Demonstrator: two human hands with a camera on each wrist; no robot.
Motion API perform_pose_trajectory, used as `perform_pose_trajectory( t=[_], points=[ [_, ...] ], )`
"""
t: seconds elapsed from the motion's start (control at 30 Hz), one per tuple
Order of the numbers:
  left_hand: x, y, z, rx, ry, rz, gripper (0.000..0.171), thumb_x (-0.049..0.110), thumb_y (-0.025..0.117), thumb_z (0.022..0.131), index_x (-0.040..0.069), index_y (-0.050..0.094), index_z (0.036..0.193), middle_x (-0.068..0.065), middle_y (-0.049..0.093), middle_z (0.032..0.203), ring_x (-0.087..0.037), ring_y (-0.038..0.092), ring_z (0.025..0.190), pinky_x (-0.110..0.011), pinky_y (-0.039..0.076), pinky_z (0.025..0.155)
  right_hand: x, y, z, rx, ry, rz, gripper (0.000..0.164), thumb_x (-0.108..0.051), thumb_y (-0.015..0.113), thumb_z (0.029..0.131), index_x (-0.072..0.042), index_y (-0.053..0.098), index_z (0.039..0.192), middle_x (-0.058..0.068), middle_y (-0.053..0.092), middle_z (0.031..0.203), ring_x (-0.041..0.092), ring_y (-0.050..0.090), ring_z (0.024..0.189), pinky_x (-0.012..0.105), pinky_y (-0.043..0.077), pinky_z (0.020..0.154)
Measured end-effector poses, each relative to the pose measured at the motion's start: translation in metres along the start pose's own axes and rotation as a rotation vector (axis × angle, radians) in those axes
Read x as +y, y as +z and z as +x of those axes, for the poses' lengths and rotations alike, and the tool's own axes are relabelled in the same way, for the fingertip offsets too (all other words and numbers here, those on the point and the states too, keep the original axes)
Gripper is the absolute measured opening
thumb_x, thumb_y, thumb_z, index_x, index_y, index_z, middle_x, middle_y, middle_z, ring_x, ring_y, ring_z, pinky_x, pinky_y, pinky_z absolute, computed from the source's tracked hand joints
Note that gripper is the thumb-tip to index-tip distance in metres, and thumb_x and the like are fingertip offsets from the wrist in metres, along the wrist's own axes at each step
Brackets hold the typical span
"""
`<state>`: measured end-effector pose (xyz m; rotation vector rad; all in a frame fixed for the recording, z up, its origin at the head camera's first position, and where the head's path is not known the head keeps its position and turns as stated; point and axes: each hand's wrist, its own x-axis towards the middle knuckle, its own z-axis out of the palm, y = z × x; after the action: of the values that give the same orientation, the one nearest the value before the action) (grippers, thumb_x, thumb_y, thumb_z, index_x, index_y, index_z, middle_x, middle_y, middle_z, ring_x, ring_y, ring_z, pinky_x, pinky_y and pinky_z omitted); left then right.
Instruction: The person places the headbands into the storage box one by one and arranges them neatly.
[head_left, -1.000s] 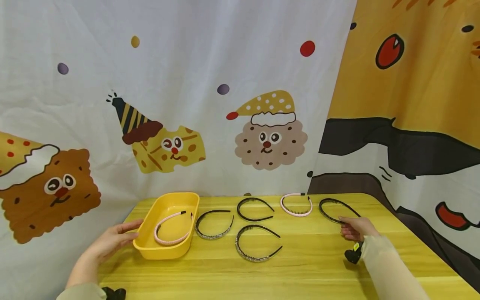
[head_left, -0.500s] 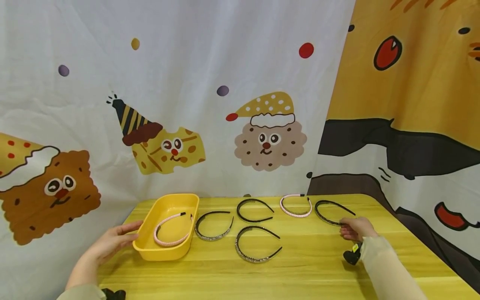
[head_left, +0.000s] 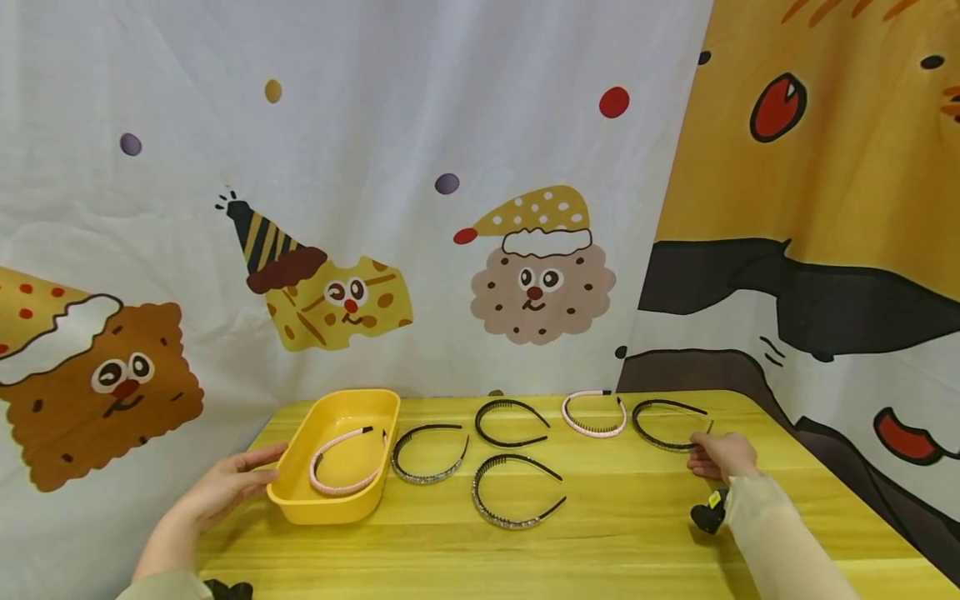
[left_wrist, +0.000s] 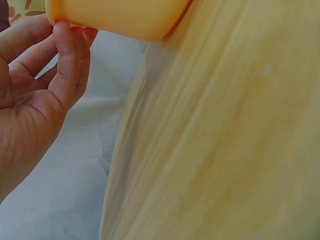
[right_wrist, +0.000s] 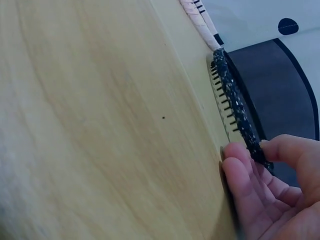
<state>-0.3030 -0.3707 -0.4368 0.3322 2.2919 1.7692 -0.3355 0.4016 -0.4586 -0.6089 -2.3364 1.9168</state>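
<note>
At four o'clock the right hand (head_left: 724,457) pinched a glittery headband (right_wrist: 234,95), tip (head_left: 703,412) higher than before; the left hand (head_left: 234,483), at eight, gripped a smooth tray (head_left: 326,511).

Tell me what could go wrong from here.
The right hand pinches the dark headband at one side, so it might twist or slip. The pink headband lies close by and could get knocked. The left hand holds the yellow tray at its rim; a tug could shift it.
</note>
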Motion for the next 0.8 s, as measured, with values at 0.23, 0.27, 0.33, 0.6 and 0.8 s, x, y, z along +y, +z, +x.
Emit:
perform_pose_trajectory(
  t=[0.23,0.27,0.33,0.6,0.8],
  points=[
    [0.000,-0.001,0.001,0.007,0.006,0.013,0.066,0.014,0.056,0.099,-0.017,0.020,0.145,-0.030,0.029,0.149,0.004,0.056,0.105,-0.025,0.050,0.089,-0.001,0.001,0.001,0.080,-0.027,0.044,0.038,-0.014,0.060,0.090,0.020,0.058,0.107,0.010,0.066,0.063,0.022,0.068,0.056,0.035,0.058,0.057],
    [0.000,-0.001,0.001,0.009,0.007,0.012,0.066,0.014,0.057,0.099,-0.017,0.021,0.145,-0.030,0.030,0.149,0.004,0.056,0.105,-0.025,0.050,0.089,-0.001,0.000,0.001,0.085,-0.030,0.053,0.039,-0.013,0.060,0.090,0.021,0.055,0.109,0.010,0.066,0.063,0.022,0.068,0.056,0.035,0.058,0.057],
    [0.000,-0.001,0.000,0.011,0.009,0.009,0.066,0.014,0.057,0.099,-0.017,0.021,0.145,-0.028,0.031,0.149,0.004,0.056,0.106,-0.025,0.050,0.089,-0.001,0.000,0.000,0.089,-0.035,0.070,0.042,-0.010,0.060,0.090,0.023,0.052,0.113,0.009,0.065,0.064,0.022,0.068,0.056,0.035,0.058,0.058],
    [0.001,0.000,-0.001,0.019,0.010,-0.002,0.065,0.013,0.056,0.099,-0.017,0.021,0.145,-0.027,0.033,0.149,0.002,0.057,0.106,-0.026,0.050,0.089,-0.004,-0.006,-0.001,0.060,-0.008,0.129,0.046,-0.004,0.059,0.089,0.026,0.045,0.122,0.008,0.066,0.066,0.024,0.069,0.060,0.037,0.058,0.061],
    [0.001,0.000,0.000,0.018,0.003,-0.007,0.065,0.013,0.056,0.099,-0.017,0.021,0.145,-0.028,0.031,0.149,0.003,0.056,0.106,-0.026,0.050,0.090,-0.007,-0.012,0.002,0.052,0.012,0.174,0.043,-0.002,0.059,0.090,0.023,0.047,0.122,0.010,0.065,0.066,0.025,0.069,0.058,0.039,0.058,0.061]
  ],
)
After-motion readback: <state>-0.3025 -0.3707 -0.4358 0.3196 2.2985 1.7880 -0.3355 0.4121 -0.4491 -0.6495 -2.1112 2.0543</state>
